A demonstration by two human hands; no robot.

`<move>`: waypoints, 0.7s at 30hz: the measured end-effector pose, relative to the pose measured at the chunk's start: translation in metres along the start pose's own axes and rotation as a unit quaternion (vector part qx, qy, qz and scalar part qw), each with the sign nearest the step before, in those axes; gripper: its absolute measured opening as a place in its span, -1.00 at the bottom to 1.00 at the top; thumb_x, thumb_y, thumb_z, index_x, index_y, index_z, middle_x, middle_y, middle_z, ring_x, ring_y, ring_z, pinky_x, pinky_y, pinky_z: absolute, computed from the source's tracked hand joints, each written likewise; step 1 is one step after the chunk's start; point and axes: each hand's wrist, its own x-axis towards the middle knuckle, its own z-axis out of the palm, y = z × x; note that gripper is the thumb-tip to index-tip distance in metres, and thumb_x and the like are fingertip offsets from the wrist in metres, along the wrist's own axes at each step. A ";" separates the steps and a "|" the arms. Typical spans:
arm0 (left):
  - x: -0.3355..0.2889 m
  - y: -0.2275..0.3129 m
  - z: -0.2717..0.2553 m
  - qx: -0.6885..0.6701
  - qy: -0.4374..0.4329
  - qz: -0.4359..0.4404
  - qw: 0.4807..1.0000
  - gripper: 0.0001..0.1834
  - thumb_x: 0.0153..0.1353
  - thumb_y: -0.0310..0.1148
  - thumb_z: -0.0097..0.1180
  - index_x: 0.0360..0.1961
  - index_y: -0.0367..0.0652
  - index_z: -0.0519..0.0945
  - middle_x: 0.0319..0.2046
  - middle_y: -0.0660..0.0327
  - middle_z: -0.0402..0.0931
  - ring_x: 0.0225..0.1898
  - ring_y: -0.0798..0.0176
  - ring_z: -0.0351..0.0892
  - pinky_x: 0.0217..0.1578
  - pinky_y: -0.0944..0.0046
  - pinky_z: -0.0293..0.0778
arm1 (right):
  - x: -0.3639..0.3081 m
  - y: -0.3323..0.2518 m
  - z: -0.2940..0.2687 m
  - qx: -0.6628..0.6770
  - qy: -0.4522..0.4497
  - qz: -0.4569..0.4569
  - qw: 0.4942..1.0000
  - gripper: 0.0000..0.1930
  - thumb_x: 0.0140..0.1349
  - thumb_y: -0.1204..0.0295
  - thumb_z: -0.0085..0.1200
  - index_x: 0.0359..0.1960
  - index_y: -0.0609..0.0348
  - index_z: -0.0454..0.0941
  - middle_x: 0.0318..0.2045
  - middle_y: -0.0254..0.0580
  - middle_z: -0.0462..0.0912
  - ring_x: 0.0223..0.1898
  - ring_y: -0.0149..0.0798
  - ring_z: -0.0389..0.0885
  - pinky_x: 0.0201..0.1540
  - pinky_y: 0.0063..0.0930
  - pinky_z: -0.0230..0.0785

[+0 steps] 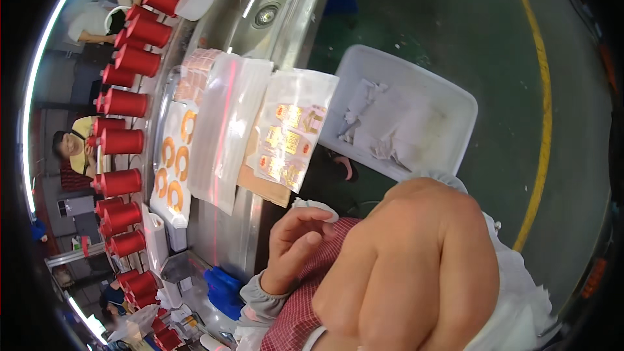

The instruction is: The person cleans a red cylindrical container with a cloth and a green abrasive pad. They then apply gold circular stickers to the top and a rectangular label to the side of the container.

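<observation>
Very close to the camera, my right hand (416,266) looms as a fist seen from its back. Its fingers curl away under the knuckles, so anything in them is hidden. Lower and farther off, my left hand (292,244) is beside the checked red apron, with curled fingers around a small white paper-like piece (318,208). Nearest to that hand, at the counter's edge, lies a clear bag with gold print (286,136) over a brown sheet (260,188). A long clear zip bag (227,130) is beside it, next to a white bag with orange rings (172,169).
A pale plastic bin (455,97) with crumpled white sheets stands off the counter's edge. The metal counter holds a sink (234,6) at the top. Rows of red spools (123,143) line the far side, with people behind them. A blue cloth-like item (224,292) lies lower left.
</observation>
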 end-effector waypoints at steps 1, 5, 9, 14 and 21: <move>-0.003 0.001 -0.001 0.006 -0.002 -0.003 1.000 -0.65 0.24 -0.40 0.06 0.01 -0.37 0.46 -0.07 0.14 0.48 -0.14 0.37 0.48 -0.05 0.35 0.39 | -0.005 0.011 0.014 0.008 0.065 -0.060 0.996 -0.77 0.26 0.43 0.11 -0.52 0.29 0.57 -0.58 -0.16 0.50 -0.65 -0.30 0.41 -0.68 -0.42 0.17; -0.014 -0.015 -0.014 0.011 -0.031 0.008 0.999 -0.66 0.25 -0.44 0.04 0.03 -0.36 0.46 -0.05 0.14 0.46 -0.14 0.37 0.47 -0.04 0.34 0.38 | 0.001 -0.005 0.003 0.000 -0.053 0.073 0.996 -0.84 0.19 0.60 -0.13 -0.56 0.26 0.36 -0.62 -0.08 0.30 -0.65 -0.16 0.23 -0.62 -0.32 0.00; -0.021 -0.026 -0.025 0.009 -0.051 0.023 0.998 -0.68 0.26 -0.50 0.02 0.04 -0.35 0.45 -0.03 0.12 0.45 -0.12 0.35 0.49 -0.02 0.32 0.39 | -0.016 0.000 -0.009 -0.020 -0.174 0.141 0.974 -0.84 0.19 0.64 -0.19 -0.57 0.27 0.29 -0.62 -0.01 0.25 -0.62 -0.10 0.18 -0.63 -0.29 -0.09; -0.044 -0.038 -0.041 0.009 -0.041 0.010 0.999 -0.69 0.28 -0.51 -0.01 0.04 -0.35 0.44 -0.01 0.14 0.43 -0.10 0.37 0.50 -0.02 0.33 0.40 | -0.016 0.027 0.017 0.013 -0.088 0.103 0.991 -0.84 0.20 0.62 -0.13 -0.56 0.34 0.31 -0.61 0.04 0.32 -0.60 -0.11 0.23 -0.62 -0.27 0.03; -0.055 -0.054 -0.057 0.021 -0.075 0.014 0.997 -0.68 0.29 -0.43 0.02 0.05 -0.33 0.43 0.00 0.18 0.45 -0.04 0.39 0.48 0.04 0.33 0.37 | -0.031 0.045 0.033 0.059 -0.099 0.122 0.986 -0.80 0.26 0.42 0.07 -0.42 0.35 0.51 -0.47 0.04 0.53 -0.54 -0.20 0.44 -0.53 -0.39 0.29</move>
